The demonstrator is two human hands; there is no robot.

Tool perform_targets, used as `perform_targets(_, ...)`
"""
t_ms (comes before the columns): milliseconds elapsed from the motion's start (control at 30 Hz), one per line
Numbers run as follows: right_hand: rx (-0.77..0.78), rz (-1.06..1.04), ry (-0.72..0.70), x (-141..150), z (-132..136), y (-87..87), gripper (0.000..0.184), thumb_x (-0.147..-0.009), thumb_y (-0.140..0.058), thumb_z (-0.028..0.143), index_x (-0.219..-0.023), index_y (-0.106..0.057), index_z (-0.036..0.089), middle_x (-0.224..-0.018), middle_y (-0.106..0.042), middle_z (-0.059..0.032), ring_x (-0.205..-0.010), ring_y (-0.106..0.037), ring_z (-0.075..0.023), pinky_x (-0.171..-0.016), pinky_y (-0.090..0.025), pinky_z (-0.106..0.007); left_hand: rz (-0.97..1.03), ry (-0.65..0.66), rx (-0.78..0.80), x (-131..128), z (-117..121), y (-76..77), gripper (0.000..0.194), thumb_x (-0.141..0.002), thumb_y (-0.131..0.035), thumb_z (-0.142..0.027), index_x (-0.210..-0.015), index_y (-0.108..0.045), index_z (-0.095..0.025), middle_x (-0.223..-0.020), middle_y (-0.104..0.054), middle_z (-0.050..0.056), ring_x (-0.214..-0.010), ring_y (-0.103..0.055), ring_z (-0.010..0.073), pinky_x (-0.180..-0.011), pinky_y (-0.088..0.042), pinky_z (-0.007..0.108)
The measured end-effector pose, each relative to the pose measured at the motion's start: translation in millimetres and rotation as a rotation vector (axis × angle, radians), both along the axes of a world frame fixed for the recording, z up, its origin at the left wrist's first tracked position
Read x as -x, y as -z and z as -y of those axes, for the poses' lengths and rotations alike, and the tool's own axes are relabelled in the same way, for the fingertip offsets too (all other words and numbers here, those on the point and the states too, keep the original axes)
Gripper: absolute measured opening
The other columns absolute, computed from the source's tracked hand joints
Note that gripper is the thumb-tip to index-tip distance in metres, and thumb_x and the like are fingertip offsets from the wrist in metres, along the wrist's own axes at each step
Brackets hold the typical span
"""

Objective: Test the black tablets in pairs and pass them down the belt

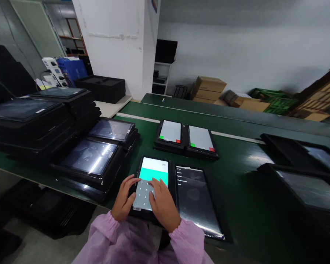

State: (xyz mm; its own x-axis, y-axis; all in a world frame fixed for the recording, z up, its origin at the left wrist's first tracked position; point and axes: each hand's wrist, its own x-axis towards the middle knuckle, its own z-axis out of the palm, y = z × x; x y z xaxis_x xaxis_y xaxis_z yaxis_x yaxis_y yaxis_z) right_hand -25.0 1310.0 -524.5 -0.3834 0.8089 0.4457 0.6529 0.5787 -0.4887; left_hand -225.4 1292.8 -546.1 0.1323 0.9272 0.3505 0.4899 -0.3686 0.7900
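Observation:
A tablet (155,173) lies in a black tray in front of me, its lit screen showing a calculator keypad under a teal band. Over the left edge of that screen is my left hand (123,198), fingers apart and holding nothing. My right hand (162,203) reaches across the keypad from the right, fingers spread, fingertips at or just above the upper keys; contact cannot be made out. Beside it on the right lies a second tablet (194,198) with a dark screen and a white text menu.
Two tablets with white screens, the left one (171,131) and the right one (200,138), lie beyond on the green table (236,161). Stacked black trays with tablets (88,156) stand left. More trays (305,187) sit right. Cardboard boxes (209,88) are behind.

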Motion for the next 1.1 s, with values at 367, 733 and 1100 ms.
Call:
perform_targets(367, -0.016, -0.027, 0.184, -22.3, -20.3, 12.6, 0.032, -0.095, -0.036, 0.015, -0.123, -0.051, 0.015, -0.120, -0.061, -0.0140, -0.120, -0.054, -0.0273, -0.107, -0.041, -0.055, 0.041, -0.024, 0.054, 1.3, -1.5, -0.6, 0.041, -0.098, -0.035, -0.032, -0.134, -0.053, -0.025, -0.143, -0.049, 0.009, -0.142, -0.032, 0.0272, -0.117, -0.029, 0.048)
perform_targets(733, 0.002, -0.019, 0.171, -17.1, -15.7, 8.2, 0.031, -0.094, -0.036, 0.014, -0.120, -0.053, 0.013, -0.116, -0.063, -0.0140, -0.118, -0.055, -0.0258, -0.111, -0.037, -0.054, 0.264, -0.166, 0.210, 0.1, -10.7, 6.5, 0.040, -0.095, -0.041, -0.031, -0.132, -0.051, -0.022, -0.137, -0.055, 0.009, -0.130, -0.049, 0.0245, -0.114, -0.034, 0.047)
perform_targets(1100, 0.274, -0.346, 0.511, -181.9, -71.8, 21.8, 0.048, -0.085, -0.049, 0.042, -0.125, -0.056, 0.015, -0.128, -0.061, -0.0155, -0.121, -0.055, -0.0309, -0.107, -0.040, -0.052, 0.431, -0.270, 0.347, -9.3, -114.2, 3.6, 0.054, -0.079, -0.052, -0.024, -0.133, -0.050, -0.017, -0.142, -0.054, 0.015, -0.132, -0.051, 0.0243, -0.112, -0.038, 0.040)
